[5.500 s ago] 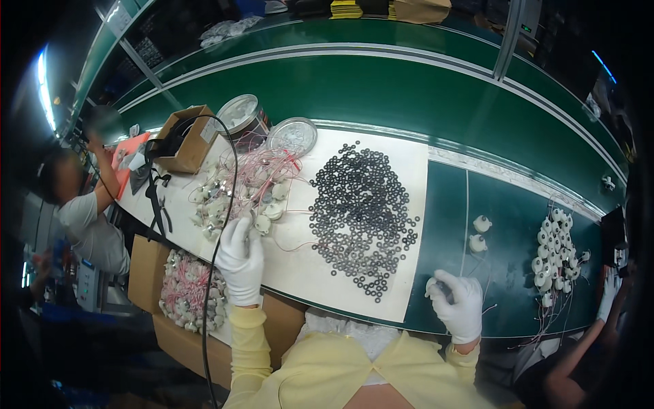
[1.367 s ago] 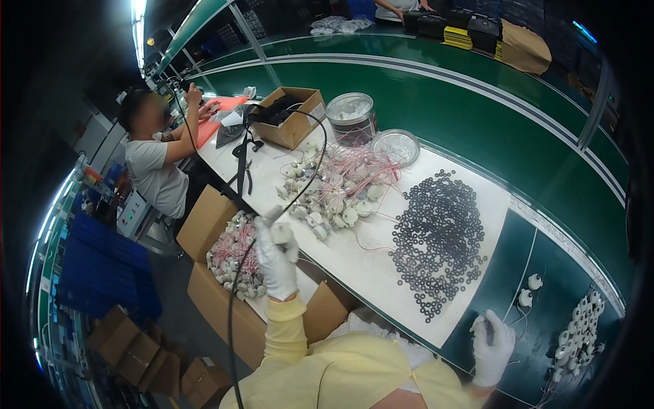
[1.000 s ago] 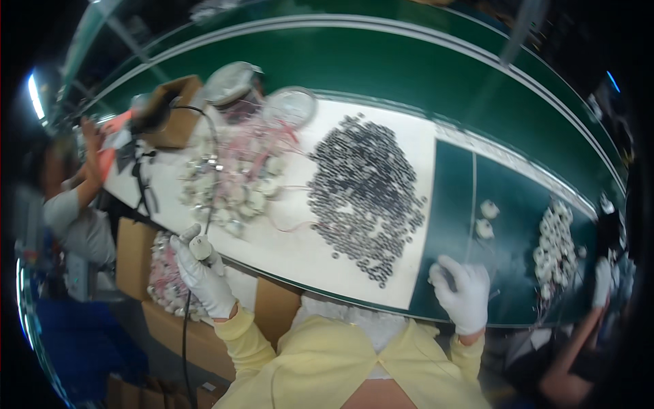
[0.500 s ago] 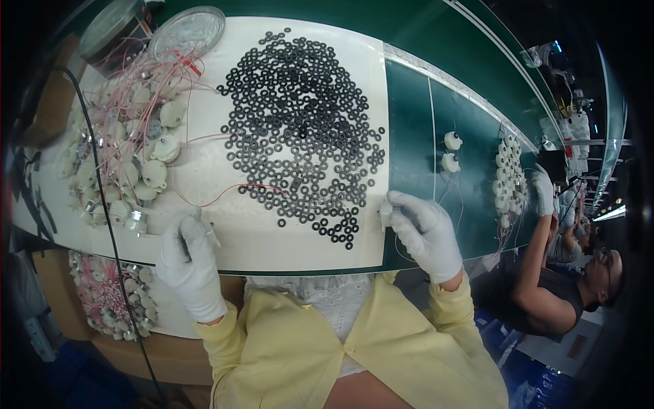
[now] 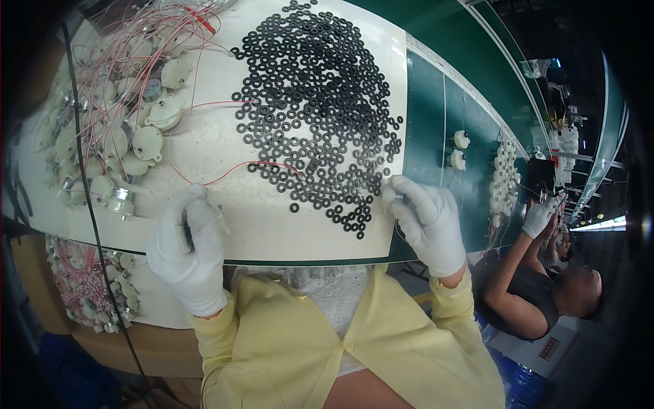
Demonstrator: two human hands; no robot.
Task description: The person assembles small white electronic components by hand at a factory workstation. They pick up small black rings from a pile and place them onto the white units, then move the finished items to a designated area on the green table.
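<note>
Both of my hands wear white gloves. My left hand (image 5: 185,252) is closed over the table's front edge; something dark shows between its curled fingers and a pale bit sticks out beside them, too hidden to name. My right hand (image 5: 430,225) pinches a small wired motor (image 5: 396,198), mostly covered by the fingertips, at the white sheet's right edge; a thin wire loops below it. Between and beyond my hands, black rubber rings (image 5: 320,88) lie spread on the white sheet (image 5: 272,235). Left of them is a heap of pale round motors (image 5: 146,143) with pink wires.
Two motors (image 5: 458,160) stand on the green mat (image 5: 424,116), with a cluster of motors (image 5: 504,180) farther right. A box of wired motors (image 5: 95,286) sits lower left. A black cable (image 5: 88,177) hangs across the left side. A gloved co-worker (image 5: 531,273) works at right.
The view has shifted, so the tabletop sits higher and the rings farther right. My right hand has turned the motor slightly; both hands stay closed. The co-worker's gloved hand has lowered.
</note>
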